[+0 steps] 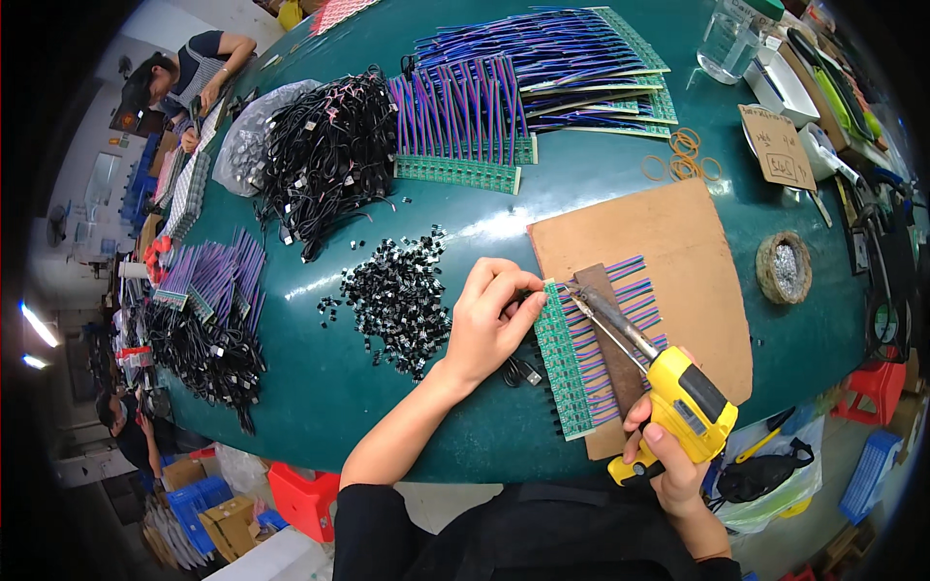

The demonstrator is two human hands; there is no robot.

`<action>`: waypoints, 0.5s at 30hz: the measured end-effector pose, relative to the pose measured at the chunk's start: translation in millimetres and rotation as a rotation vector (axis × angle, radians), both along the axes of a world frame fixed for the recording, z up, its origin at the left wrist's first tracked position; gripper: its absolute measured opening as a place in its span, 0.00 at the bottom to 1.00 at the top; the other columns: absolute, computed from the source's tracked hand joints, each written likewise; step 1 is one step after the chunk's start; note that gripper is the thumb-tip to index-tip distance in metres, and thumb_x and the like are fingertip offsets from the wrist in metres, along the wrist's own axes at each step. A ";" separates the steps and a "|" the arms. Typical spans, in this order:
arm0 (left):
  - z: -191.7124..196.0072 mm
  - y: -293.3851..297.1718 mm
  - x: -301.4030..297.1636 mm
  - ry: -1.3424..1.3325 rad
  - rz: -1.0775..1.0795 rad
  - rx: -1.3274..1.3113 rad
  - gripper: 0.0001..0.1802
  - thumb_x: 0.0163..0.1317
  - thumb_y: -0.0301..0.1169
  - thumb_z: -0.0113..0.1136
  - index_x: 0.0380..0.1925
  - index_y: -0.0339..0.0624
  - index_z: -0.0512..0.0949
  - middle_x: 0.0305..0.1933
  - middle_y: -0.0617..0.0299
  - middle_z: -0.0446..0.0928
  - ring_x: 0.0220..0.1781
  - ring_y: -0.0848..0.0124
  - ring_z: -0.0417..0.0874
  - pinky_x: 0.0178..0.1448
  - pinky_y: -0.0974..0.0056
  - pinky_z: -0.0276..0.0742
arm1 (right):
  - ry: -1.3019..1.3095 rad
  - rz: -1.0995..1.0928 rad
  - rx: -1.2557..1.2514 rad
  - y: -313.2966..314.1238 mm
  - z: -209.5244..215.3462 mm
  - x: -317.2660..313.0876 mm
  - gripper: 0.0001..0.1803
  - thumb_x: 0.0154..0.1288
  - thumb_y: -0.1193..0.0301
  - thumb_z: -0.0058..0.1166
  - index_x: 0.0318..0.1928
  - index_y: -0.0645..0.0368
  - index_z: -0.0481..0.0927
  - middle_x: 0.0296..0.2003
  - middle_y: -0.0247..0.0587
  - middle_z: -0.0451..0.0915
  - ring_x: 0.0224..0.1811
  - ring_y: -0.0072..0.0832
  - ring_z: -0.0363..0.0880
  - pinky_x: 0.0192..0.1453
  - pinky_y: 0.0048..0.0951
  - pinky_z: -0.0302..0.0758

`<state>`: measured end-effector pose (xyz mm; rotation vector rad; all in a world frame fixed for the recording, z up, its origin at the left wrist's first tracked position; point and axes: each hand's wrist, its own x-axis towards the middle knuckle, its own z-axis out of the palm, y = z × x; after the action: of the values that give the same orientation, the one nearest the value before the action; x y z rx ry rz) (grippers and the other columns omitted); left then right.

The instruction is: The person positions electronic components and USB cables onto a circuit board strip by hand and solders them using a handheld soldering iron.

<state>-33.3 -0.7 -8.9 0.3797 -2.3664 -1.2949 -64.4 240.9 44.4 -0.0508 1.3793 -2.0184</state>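
My left hand (489, 315) is closed in a pinch at the upper left corner of a green circuit board panel (565, 363). A thin black USB cable (524, 371) comes out beneath that hand; its end between the fingertips is mostly hidden. My right hand (668, 450) grips a yellow soldering gun (693, 402), its metal tip meeting the panel's top end close to my left fingertips. Purple and blue wires (635, 300) run rightward from the panel, under a dark brown bar (620, 358) lying across them. Panel and bar rest on a brown cardboard sheet (697, 252).
Left of my hand lies a heap of small black connectors (397, 300). Behind are bundled black cables (325, 145) and stacked wired panels (542, 58). Rubber bands (685, 145), a round tin (784, 268) and a jar (731, 44) stand right. A co-worker (184, 82) sits far left.
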 end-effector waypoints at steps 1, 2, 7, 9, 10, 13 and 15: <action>-0.8 0.1 -0.1 -0.001 -0.002 -0.001 0.05 0.55 0.20 0.63 0.33 0.37 0.79 0.35 0.63 0.69 0.27 0.79 0.71 0.29 0.73 0.69 | 0.002 -0.008 -0.005 0.1 -0.1 0.1 0.40 0.57 0.78 0.52 0.69 0.63 0.48 0.34 0.42 0.75 0.36 0.24 0.76 0.28 0.21 0.79; -1.8 0.4 -0.5 0.034 0.004 -0.080 0.06 0.55 0.20 0.63 0.33 0.37 0.79 0.34 0.63 0.70 0.27 0.77 0.72 0.29 0.73 0.69 | -0.007 -0.007 -0.005 0.2 -0.2 0.3 0.40 0.57 0.78 0.52 0.69 0.63 0.48 0.34 0.42 0.75 0.36 0.24 0.76 0.28 0.21 0.79; -4.8 -0.7 -4.7 0.139 0.016 -0.305 0.07 0.54 0.18 0.62 0.34 0.37 0.79 0.31 0.62 0.73 0.27 0.74 0.75 0.29 0.71 0.71 | -0.026 -0.029 -0.028 0.7 -0.1 0.4 0.38 0.58 0.78 0.51 0.68 0.64 0.50 0.35 0.43 0.76 0.36 0.25 0.76 0.28 0.22 0.80; -3.6 0.0 -4.2 0.142 0.008 -0.370 0.07 0.55 0.23 0.63 0.35 0.40 0.79 0.31 0.61 0.73 0.24 0.70 0.76 0.27 0.68 0.73 | -0.024 -0.029 -0.033 1.3 -0.5 0.4 0.38 0.59 0.78 0.51 0.68 0.64 0.50 0.35 0.43 0.76 0.37 0.25 0.76 0.28 0.23 0.80; -2.4 -0.1 -3.3 0.137 0.010 -0.361 0.07 0.55 0.23 0.63 0.35 0.40 0.79 0.31 0.61 0.73 0.24 0.70 0.76 0.27 0.68 0.73 | -0.029 -0.024 -0.038 1.7 -0.9 0.5 0.37 0.59 0.78 0.51 0.67 0.64 0.51 0.35 0.44 0.76 0.37 0.26 0.77 0.28 0.23 0.80; 1.2 0.4 0.1 0.087 -0.028 -0.280 0.07 0.54 0.18 0.61 0.34 0.38 0.80 0.32 0.62 0.73 0.27 0.76 0.75 0.29 0.72 0.70 | -0.016 -0.027 -0.041 2.6 -3.4 0.8 0.37 0.59 0.78 0.51 0.67 0.64 0.51 0.36 0.45 0.76 0.39 0.27 0.77 0.29 0.24 0.80; 2.4 0.5 1.8 0.053 0.005 -0.097 0.09 0.52 0.16 0.61 0.34 0.39 0.81 0.32 0.62 0.73 0.25 0.78 0.73 0.28 0.73 0.70 | -0.023 -0.016 -0.045 3.0 -5.1 0.8 0.38 0.58 0.78 0.51 0.68 0.64 0.50 0.36 0.45 0.76 0.39 0.28 0.77 0.30 0.24 0.81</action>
<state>-31.5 -0.2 -6.5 0.3170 -2.3714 -1.1686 -63.6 243.9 39.3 -0.0360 1.3239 -2.0569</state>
